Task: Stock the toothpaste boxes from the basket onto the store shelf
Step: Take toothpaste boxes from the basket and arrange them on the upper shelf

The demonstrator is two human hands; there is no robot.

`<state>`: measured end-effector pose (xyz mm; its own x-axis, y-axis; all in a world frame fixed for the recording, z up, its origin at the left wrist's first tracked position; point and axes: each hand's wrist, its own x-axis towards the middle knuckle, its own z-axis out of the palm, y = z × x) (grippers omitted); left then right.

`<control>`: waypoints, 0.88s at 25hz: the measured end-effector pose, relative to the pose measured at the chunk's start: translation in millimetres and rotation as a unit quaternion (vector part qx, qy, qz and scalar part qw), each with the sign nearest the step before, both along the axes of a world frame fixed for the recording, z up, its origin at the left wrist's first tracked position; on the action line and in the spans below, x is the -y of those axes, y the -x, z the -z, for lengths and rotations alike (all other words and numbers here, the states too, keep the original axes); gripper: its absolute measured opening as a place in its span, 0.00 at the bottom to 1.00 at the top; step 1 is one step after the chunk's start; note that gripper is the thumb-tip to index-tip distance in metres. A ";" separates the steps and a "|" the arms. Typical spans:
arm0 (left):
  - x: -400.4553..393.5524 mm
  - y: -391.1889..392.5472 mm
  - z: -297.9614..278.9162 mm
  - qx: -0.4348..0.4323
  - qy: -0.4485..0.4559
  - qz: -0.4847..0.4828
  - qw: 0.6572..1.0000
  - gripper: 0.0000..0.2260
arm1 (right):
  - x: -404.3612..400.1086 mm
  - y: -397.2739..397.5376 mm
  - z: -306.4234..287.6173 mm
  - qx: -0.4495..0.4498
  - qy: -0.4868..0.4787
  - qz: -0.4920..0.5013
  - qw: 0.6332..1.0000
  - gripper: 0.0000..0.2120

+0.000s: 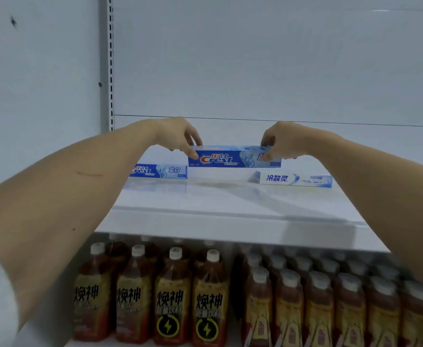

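At frame centre, the left hand [180, 136] and right hand [284, 141] pinched the ends of a long blue Crest toothpaste carton [233, 158], held just above the white metal shelf [230, 206]. Best lowered level, label forward, between the two cartons already lying there.

held box [230, 159]: "Crest" | right box [295, 179]: "冷酸灵" | bottles [171, 296]: "焕神"

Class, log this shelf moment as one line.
left hand: grips Crest box left end | right hand: grips right end | box: above shelf | shelved: Crest box, white box
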<state>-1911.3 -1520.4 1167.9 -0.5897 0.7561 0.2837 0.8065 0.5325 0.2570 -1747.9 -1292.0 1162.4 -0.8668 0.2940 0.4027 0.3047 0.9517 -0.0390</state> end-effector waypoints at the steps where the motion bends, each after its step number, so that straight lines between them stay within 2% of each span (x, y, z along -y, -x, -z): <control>1: -7.6 15.0 -4.0 -0.009 0.031 0.002 0.999 0.15 | -3.8 16.7 -5.5 0.025 -0.008 0.014 1.000 0.10; 4: -30.0 52.4 -11.0 -0.039 0.113 -0.004 0.993 0.15 | -10.4 61.3 -14.5 0.086 -0.033 0.048 0.995 0.13; 9: -56.7 90.9 -18.1 -0.033 0.202 -0.018 0.979 0.16 | -8.5 112.8 -21.5 0.157 -0.053 0.102 0.981 0.15; 12: -68.3 103.8 -14.3 -0.057 0.223 -0.014 0.973 0.17 | -9.1 127.4 -23.9 0.166 -0.074 0.116 0.977 0.16; 16: -74.1 114.4 -4.7 -0.071 0.239 -0.016 0.968 0.19 | -29.8 139.0 -10.4 0.188 -0.043 0.102 0.976 0.18; 22: -82.6 112.2 -0.2 -0.079 0.259 -0.016 0.963 0.19 | -41.1 139.4 6.8 0.195 -0.043 0.089 0.976 0.13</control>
